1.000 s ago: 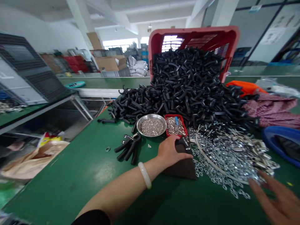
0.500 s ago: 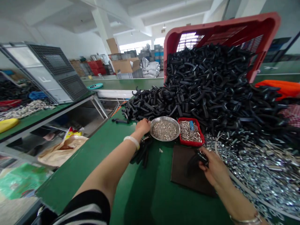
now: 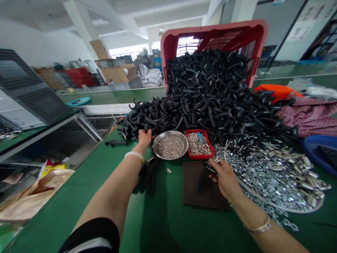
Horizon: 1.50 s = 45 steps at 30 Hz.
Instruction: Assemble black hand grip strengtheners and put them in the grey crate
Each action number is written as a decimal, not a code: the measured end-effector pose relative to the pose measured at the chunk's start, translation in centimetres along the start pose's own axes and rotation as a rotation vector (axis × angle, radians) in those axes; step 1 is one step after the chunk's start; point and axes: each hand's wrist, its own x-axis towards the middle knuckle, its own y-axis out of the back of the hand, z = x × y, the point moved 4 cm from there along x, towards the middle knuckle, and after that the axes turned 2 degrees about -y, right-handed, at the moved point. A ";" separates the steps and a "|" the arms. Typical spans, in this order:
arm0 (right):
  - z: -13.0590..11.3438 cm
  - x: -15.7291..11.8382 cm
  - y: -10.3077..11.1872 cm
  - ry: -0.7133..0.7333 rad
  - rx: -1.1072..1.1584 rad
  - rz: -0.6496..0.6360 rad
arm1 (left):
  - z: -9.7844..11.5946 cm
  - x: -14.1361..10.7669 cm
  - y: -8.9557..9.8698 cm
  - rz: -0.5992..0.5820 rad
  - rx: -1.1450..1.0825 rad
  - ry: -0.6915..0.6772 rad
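My left hand (image 3: 144, 137) reaches to the near edge of a large heap of curved black plastic handles (image 3: 205, 95), with its fingers on the pieces there. Whether it grips one is hidden. My right hand (image 3: 225, 179) is closed on a black handle (image 3: 206, 177) above a dark brown board (image 3: 192, 186). Beside my left wrist lies a small bunch of assembled black handles (image 3: 146, 177). A steel bowl of small silver parts (image 3: 170, 144) and a red tray of metal pieces (image 3: 198, 144) stand between my hands.
A spread of silver metal rings and clips (image 3: 271, 179) lies right of the board on the green workbench (image 3: 168, 214). A tipped red crate (image 3: 213, 38) spills the heap. A blue basin (image 3: 318, 153) and checked cloth (image 3: 308, 116) sit at right.
My left hand has moved from the board, past the bowl, to the heap's edge. My right hand has come from the silver pile to the board and holds a handle.
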 end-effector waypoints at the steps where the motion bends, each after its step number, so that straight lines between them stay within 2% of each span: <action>1: -0.3 0.2 0.0 0.035 -0.009 0.000 | 1.0 -0.5 0.3 0.031 -0.048 -0.033; 2: -0.7 0.4 -0.1 0.075 -0.024 -0.004 | 2.2 -1.3 0.6 0.084 -0.159 -0.091; 3: -1.0 0.5 -0.2 0.117 -0.045 -0.011 | 3.3 -2.7 0.5 0.060 -0.293 -0.141; 4: -1.4 0.6 -0.3 0.159 -0.072 -0.024 | 4.3 -4.5 -0.3 -0.080 -0.419 -0.157; 6: -2.2 0.4 -0.7 0.237 -0.121 -0.045 | 5.7 -9.8 -2.8 -0.508 -0.532 -0.106; 8: -3.0 -0.2 -1.1 0.305 -0.176 -0.070 | 6.1 -15.7 -5.1 -0.801 -0.559 -0.022; 9: -3.4 -0.7 -1.2 0.336 -0.213 -0.080 | 6.2 -18.1 -5.9 -0.857 -0.580 -0.018; 11: -4.0 -1.8 -1.2 0.404 -0.336 -0.096 | 6.1 -21.3 -6.8 -0.795 -0.622 -0.046; 13: -4.6 -3.1 -0.9 0.500 -0.497 -0.092 | 6.2 -22.8 -7.1 -0.710 -0.631 -0.117; 16: -5.3 -4.3 0.1 0.603 -0.620 0.005 | 6.5 -23.3 -7.5 -0.667 -0.618 -0.140; 19: -5.7 -4.5 1.0 0.592 -0.619 0.079 | 6.8 -23.3 -7.7 -0.634 -0.614 -0.135; 24: -6.0 -4.3 1.0 0.618 -0.670 0.084 | 7.3 -23.2 -7.0 -0.480 -0.433 -0.417; 27: -6.1 -4.2 0.7 0.657 -0.692 0.118 | 7.8 -23.1 -6.7 -0.451 -0.338 -0.565; 29: -6.3 -4.0 0.6 0.694 -0.714 0.136 | 8.0 -23.0 -6.6 -0.452 -0.325 -0.613; 31: -6.5 -3.6 0.5 0.731 -0.769 0.109 | 8.0 -22.9 -6.8 -0.493 -0.331 -0.602; 35: -6.6 -2.4 0.2 0.761 -0.941 -0.120 | 7.1 -22.9 -7.8 -0.706 -0.380 -0.457; 37: -6.6 -2.0 0.3 0.735 -0.991 -0.202 | 6.8 -22.9 -8.2 -0.775 -0.437 -0.372; 40: -6.2 -1.6 0.5 0.606 -1.173 -0.213 | 6.7 -22.9 -8.3 -0.791 -0.492 -0.274; 43: -5.9 -1.6 0.6 0.494 -1.370 -0.178 | 6.6 -22.9 -8.4 -0.773 -0.479 -0.243; 45: -5.7 -1.7 0.4 0.464 -1.425 -0.180 | 6.5 -23.0 -8.5 -0.763 -0.457 -0.228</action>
